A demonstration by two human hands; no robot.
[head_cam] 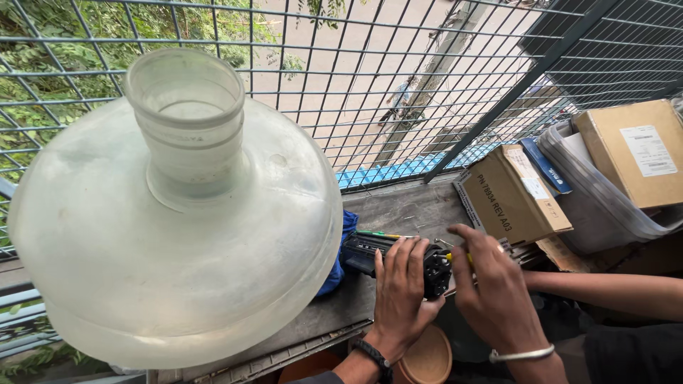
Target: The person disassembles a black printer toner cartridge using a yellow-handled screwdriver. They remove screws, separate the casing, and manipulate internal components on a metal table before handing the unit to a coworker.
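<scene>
Both hands are down on a long black toner cartridge (395, 257) lying across a grey table (398, 210) that sits right up against a wire mesh grille (427, 85).

The left hand (400, 284) comes in from the bottom of the view, with a black band on the wrist. It's laid palm down over the cartridge with the fingers stretched forward and a little spread, wrapping over the top near the gear end. It looks like it's pressing or gripping the body.

The right hand (491, 284) comes in from the right, forearm almost level, with a thin silver bangle (521, 354) on the wrist. Its fingers are curled and reaching toward the end of the cartridge, just beside the left hand. There's a bit of yellow showing between the fingers, maybe a tool handle, but I can't tell exactly what it's pinching since the fingertips are hidden.

The cartridge lies sideways, with its far end poking out past the left hand toward a blue cloth (340, 256). A thin green and yellow tool (380, 234) lies on the table just behind it.

A huge clear plastic water jug (178, 235) fills the left side, neck up. On the right, a brown cardboard box (512, 195) leans against a grey plastic bin (605, 213) with another box (637, 153) in it.
</scene>
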